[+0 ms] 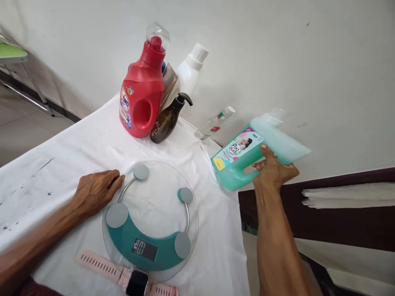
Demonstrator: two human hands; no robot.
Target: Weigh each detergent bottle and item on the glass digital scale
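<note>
My right hand (271,166) grips the handle of a green liquid detergent jug (237,158), which tilts beside the table's right end near the wall. A clear or whitish cap tops the jug, and its label faces me. My left hand (98,189) rests on the white cloth with its fingers bent together; its fingertips are at the rim of a round glass scale (151,197), and I see nothing held in them. The scale has a teal base, grey pads and a lit display (144,249). Below it lies a pink-strapped watch (137,281), dark face up.
At the back stand a red detergent jug (143,82), a dark pump bottle (168,119) and a white bottle (189,74). A small clear bottle (215,123) leans near the wall. The white tablecloth (219,230) hangs over the right edge. A green-seated chair (12,51) is far left.
</note>
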